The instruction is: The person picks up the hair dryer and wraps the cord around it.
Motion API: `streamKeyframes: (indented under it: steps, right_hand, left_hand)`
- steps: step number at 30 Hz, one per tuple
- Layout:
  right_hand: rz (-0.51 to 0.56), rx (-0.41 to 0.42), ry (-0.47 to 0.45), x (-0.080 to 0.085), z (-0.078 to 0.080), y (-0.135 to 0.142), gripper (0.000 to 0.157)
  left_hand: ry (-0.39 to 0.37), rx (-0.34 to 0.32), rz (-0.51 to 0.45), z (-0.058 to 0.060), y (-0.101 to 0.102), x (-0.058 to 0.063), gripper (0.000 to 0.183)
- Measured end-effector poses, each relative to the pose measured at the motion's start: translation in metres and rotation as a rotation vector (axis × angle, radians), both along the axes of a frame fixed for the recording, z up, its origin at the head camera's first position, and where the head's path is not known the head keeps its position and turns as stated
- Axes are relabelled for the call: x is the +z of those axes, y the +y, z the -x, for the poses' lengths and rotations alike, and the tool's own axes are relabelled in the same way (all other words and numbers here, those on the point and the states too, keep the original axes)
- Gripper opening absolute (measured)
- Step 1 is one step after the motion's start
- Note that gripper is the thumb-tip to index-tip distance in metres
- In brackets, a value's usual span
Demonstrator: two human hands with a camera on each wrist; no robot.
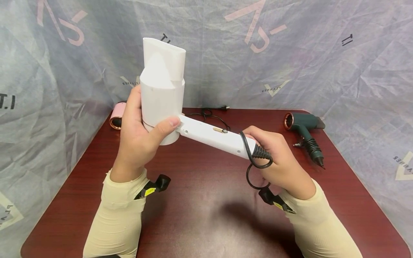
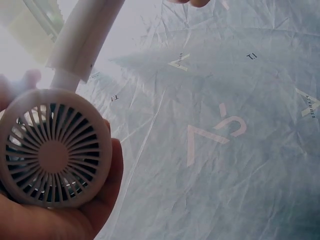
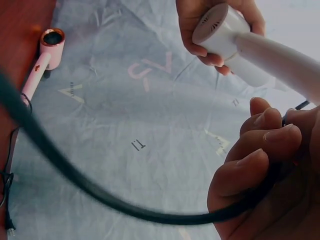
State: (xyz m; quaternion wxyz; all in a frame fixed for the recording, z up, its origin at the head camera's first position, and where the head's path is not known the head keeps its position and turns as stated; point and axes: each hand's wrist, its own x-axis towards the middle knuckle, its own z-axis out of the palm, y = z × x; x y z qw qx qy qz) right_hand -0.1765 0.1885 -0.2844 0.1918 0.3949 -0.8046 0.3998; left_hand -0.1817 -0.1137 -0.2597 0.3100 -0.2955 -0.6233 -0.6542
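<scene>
A white hair dryer [image 1: 162, 96] is held up above the table, its flat nozzle pointing upward. My left hand [image 1: 137, 136] grips the barrel, with the thumb near the handle joint. In the left wrist view the round slotted vent [image 2: 53, 156] of the dryer faces the camera. My right hand [image 1: 274, 154] holds the lower end of the handle [image 1: 216, 136], where the black power cord [image 1: 262, 165] loops around. Seen from the right wrist, the fingers [image 3: 270, 145] curl at the handle's end and the cord [image 3: 165, 217] hangs across the picture.
A dark green hair dryer [image 1: 304, 122] lies at the table's right side, its cord wound at the handle. Behind my left hand sits a pink hair dryer [image 1: 118, 110]; its black cord and plug [image 1: 222, 108] lie along the back edge. Printed grey cloth [image 1: 206, 71] surrounds the reddish-brown table [image 1: 193, 200].
</scene>
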Motion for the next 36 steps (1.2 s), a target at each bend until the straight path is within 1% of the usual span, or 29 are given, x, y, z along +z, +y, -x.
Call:
streamKeyframes:
  steps: [2, 3, 8, 10, 13, 15, 17, 20, 22, 24, 27, 29, 33, 36]
  right_hand:
    - [-0.003, 0.0, -0.017, -0.001, -0.001, -0.001, 0.029]
    - [-0.001, 0.003, -0.023, -0.001, -0.001, -0.002, 0.029]
    - [0.023, 0.037, -0.059, -0.003, -0.001, -0.007, 0.02]
    - [0.036, 0.052, -0.089, -0.004, -0.001, -0.008, 0.017]
    - [0.05, 0.064, -0.142, -0.005, -0.002, -0.008, 0.019]
    - [0.05, 0.072, -0.152, -0.006, -0.003, -0.009, 0.021]
    - [0.051, 0.09, -0.144, -0.005, -0.003, -0.011, 0.019]
    - [0.027, 0.108, -0.07, -0.005, -0.001, -0.015, 0.018]
    - [-0.005, 0.092, -0.03, -0.005, -0.001, -0.017, 0.018]
    - [-0.045, 0.057, -0.015, -0.005, -0.003, -0.018, 0.018]
    - [-0.099, 0.007, -0.036, -0.005, -0.007, -0.019, 0.016]
    - [-0.117, -0.006, -0.046, -0.005, -0.009, -0.02, 0.013]
    - [-0.147, -0.015, -0.016, -0.006, -0.011, -0.022, 0.008]
    - [-0.153, -0.019, -0.009, -0.006, -0.011, -0.022, 0.007]
  left_hand:
    - [0.001, 0.004, -0.009, 0.0, 0.0, 0.0, 0.058]
    - [0.002, 0.005, -0.014, 0.001, 0.0, 0.0, 0.058]
    - [0.014, 0.034, -0.028, 0.001, 0.001, 0.0, 0.058]
    - [0.018, 0.046, -0.03, 0.001, 0.002, 0.0, 0.058]
    - [0.019, 0.062, -0.031, 0.001, 0.002, 0.001, 0.058]
    - [0.017, 0.078, -0.041, 0.001, 0.003, 0.001, 0.058]
    - [0.013, 0.098, -0.063, 0.001, 0.003, 0.001, 0.058]
    - [0.013, 0.123, -0.112, 0.002, 0.004, 0.001, 0.058]
    - [0.018, 0.139, -0.145, 0.003, 0.005, 0.001, 0.059]
    - [0.025, 0.15, -0.172, 0.004, 0.005, 0.001, 0.058]
    - [0.028, 0.164, -0.202, 0.004, 0.005, 0.002, 0.058]
    - [0.031, 0.165, -0.213, 0.004, 0.006, 0.002, 0.058]
    - [0.039, 0.17, -0.226, 0.004, 0.007, 0.002, 0.059]
    - [0.044, 0.176, -0.232, 0.004, 0.007, 0.002, 0.06]
